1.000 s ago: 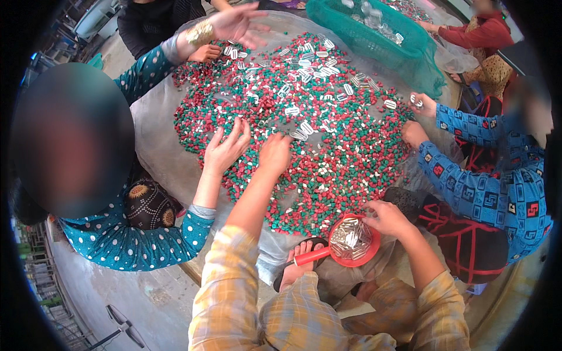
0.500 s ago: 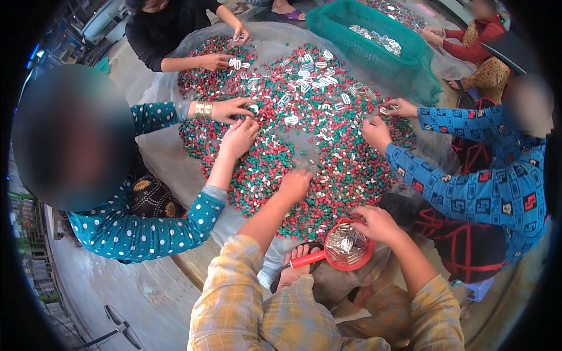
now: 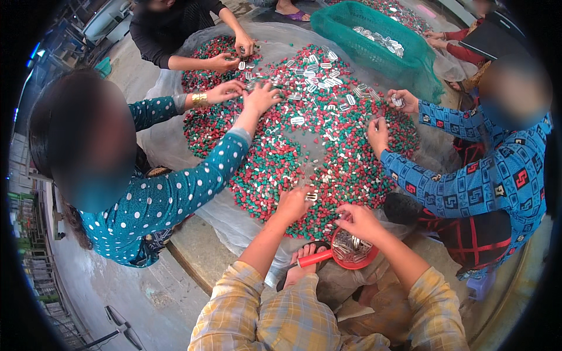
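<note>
Nearest the wearer, at about six o'clock, the red scoop sat at the edge of the heap, its stubby handle running along a long axis from the bowl out toward eight o'clock, tip pointing at the wearer's left knee; silvery metal pieces lay inside it. The right hand hovered over its rim with fingers curled, though whether they pinched anything could not be told. The left hand had drawn back from far out in the pile to the near rim within the last second, and now its fingertips were closed on a small metal clip just beside the scoop, which suggested one more piece was ready to be dropped in. Beyond, toward twelve o'clock, the mound of red and green pellets spread across the plastic sheet, other people's hands picking through it, and the green mesh bag lay farthest off.
</note>
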`<state>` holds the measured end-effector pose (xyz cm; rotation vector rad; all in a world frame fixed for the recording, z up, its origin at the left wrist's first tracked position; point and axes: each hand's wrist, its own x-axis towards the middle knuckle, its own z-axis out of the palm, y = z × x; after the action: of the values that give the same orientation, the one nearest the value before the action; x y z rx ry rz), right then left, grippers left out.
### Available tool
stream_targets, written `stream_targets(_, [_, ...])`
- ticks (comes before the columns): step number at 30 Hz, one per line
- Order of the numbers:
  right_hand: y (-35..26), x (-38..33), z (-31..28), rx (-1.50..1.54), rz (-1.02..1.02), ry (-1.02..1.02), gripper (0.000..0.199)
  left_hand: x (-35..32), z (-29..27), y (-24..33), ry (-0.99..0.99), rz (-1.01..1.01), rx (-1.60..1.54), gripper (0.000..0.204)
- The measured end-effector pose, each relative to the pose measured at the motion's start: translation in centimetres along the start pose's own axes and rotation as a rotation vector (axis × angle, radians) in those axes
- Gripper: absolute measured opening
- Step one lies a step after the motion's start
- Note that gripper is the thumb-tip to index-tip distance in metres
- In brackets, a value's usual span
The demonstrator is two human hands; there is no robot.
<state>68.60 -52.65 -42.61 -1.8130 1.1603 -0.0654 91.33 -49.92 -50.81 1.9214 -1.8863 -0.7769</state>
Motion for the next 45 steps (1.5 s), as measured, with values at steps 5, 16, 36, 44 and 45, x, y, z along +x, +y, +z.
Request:
stream_targets(5, [-0.1,-0.4,-0.3,-0.055,0.012,0.03,0.032,0.4,0.5,0.2,-0.029,-0.126,0.092,0.021])
stream_targets(16, [-0.5,-0.1,-2.5,-0.234,0.164,0.158,0.026,-1.7,-1.2,7.7,-0.257,0.086,-0.567,0.022])
stream_targets(36, [0.3,-0.8,-0.7,0.664,-0.058,0.07,0.032,-3.4,-0.8,9.8,-0.292,-0.277,-1.948,0.066])
stream_targets(44, [0.3,-1.0,1.0,0.71,-0.128,0.217,0.029,-3.8,1.7,9.2,-0.114,-0.315,-1.868,0.021])
stream_targets(45, [-0.1,-1.1,1.1,0.676,-0.153,0.231,0.03,-3.9,1.7,9.3,-0.084,-0.324,-1.858,0.018])
